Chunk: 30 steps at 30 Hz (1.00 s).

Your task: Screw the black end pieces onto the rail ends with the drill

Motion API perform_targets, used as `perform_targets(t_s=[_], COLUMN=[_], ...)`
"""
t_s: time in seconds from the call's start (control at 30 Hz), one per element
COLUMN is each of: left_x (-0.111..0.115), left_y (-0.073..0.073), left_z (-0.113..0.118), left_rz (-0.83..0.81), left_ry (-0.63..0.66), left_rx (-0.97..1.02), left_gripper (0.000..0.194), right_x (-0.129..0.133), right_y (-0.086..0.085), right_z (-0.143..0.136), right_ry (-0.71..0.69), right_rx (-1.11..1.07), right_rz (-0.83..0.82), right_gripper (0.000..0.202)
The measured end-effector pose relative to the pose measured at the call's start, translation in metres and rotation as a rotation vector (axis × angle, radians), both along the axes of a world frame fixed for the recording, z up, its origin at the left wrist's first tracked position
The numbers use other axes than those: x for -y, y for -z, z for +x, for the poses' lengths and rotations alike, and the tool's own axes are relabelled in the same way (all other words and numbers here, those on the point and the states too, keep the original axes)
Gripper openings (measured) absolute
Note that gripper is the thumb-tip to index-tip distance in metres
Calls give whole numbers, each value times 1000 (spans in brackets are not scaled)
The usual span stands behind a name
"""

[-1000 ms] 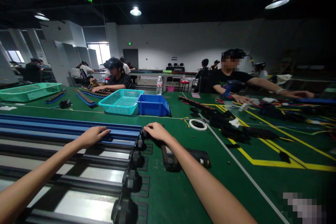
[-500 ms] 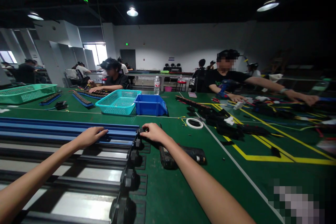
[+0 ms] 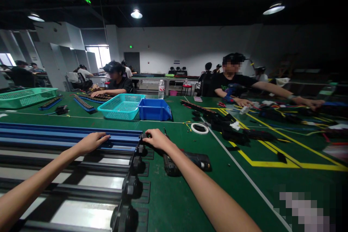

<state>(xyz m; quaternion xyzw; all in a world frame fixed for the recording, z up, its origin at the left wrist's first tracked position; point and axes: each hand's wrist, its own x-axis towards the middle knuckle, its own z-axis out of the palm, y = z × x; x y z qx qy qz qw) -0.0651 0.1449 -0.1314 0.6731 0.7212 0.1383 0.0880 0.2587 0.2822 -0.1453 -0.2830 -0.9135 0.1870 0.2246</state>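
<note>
- The right hand reaches out nearly straight-armed, thumb and fingers pinching the far black knob at the blue rails' end.
- The left hand, palm down and loosely spread, rests on the blue rails, gripping nothing that I can see.
- Nearer black knobs already sit along the same edge; whether the far one is fastened, or what remains, I can't tell.
- A black power tool lies past the right forearm on the green table.
- Beyond stand a turquoise basket and a blue bin.
</note>
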Motion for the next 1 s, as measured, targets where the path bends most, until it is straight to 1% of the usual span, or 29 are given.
perform_targets(t_s=[0.1,0.2,0.27,0.33,0.37,0.4,0.47,0.5,0.57,0.67,0.77,0.87,1.0], left_x=[1,1,1,0,0,-1,-1,-1,-1,-1,-2,-2,1], left_y=[-1,-1,-1,0,0,0,1,1,1,2,4,3,-2], left_z=[1,1,1,1,0,0,-1,-1,-2,-3,-5,-5,1], left_rz=[0,0,2,2,1,0,-5,-7,-5,1,2,-1,-2], left_ry=[-8,-6,-2,-2,-4,-8,-12,-12,-8,2,7,3,-10], left_rx=[5,5,4,2,2,1,1,2,6,11,15,19,14], left_gripper=[61,61,62,62,63,63,63,63,62,59,58,60,63], right_x=[1,1,-2,-9,-14,-21,-37,-46,-62,-78,-84,-86,-88], right_y=[1,-2,-11,-25,-34,-42,-57,-63,-68,-63,-50,-36,-18], right_z=[0,-1,1,8,14,24,49,64,98,147,178,189,185], right_ry=[-7,46,109,170,205,248,350,400,479,601,673,661,631], right_rx=[-34,-168,-304,-414,-433,-411,-267,-155,-31,122,291,402,427], right_rz=[-8,-33,-28,-3,6,0,-52,-101,-167,-262,-399,-511,-558], right_gripper=[38,39,34,28,27,27,27,28,27,21,11,8,11])
